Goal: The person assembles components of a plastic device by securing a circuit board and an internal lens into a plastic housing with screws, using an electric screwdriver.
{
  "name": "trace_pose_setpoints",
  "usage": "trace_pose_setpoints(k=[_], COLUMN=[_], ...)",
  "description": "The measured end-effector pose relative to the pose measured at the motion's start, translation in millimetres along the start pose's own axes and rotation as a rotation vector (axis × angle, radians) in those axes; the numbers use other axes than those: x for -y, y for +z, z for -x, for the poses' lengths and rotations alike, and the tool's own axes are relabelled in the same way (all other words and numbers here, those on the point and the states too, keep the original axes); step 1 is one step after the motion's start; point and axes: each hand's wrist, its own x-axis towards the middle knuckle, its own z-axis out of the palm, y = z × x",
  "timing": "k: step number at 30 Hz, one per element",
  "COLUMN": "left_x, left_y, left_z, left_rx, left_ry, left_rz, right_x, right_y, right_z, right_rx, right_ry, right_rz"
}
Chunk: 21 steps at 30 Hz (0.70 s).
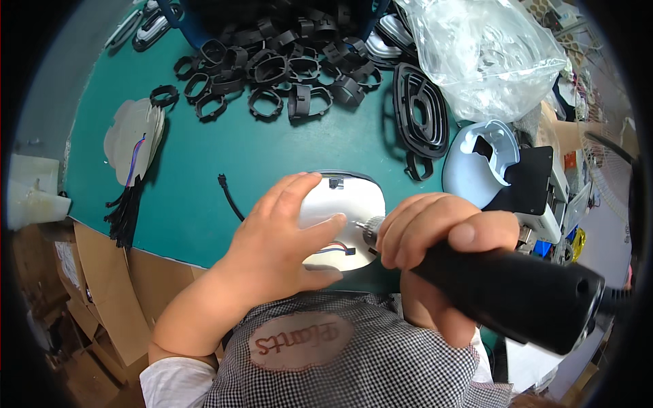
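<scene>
A rounded white panel (pixel 360 195) with a dark rim lies on the green table in front of me. Near its lower part it carries a small black connector with coloured wires (pixel 338 249). My left hand (pixel 289 228) rests over the panel's left side, fingers spread, thumb on its face. My right hand (pixel 442 238) is wrapped round a black corded electric screwdriver (pixel 507 285), which is tilted. Its metal tip points at the middle of the panel; whether it touches cannot be made out. A black cable with a plug (pixel 229 194) sticks out left of the panel.
Many black plastic rings (pixel 269 70) are heaped at the back before a dark blue bin (pixel 178 22). Flat pale pieces with wires (pixel 134 139) lie left. To the right are black ribbed frames (pixel 422 112), a clear plastic bag (pixel 486 61) and a light-blue shell (pixel 469 180).
</scene>
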Motion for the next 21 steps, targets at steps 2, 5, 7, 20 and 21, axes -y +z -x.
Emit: trace_pose_setpoints(k=[2,5,7,20,21], left_x=[0,-2,-4,0,-1], left_y=[1,2,1,16,17], left_z=[1,-1,-4,-2,-1], left_rx=[-0.006,-0.006,0.020,-0.063,-0.054], left_ry=[0.003,0.036,0.011,0.080,0.092], left_rz=[0.008,0.029,-0.021,-0.094,-0.089], right_x=[-2,7,8,104,107], right_y=[-1,-3,-16,-126,-130], right_z=[2,6,10,97,105], right_rx=[-0.026,-0.220,-0.313,-0.668,-0.673], right_ry=[0.013,0.090,0.050,-0.215,-0.211], right_rz=[-0.022,-0.065,-0.094,0.517,0.531])
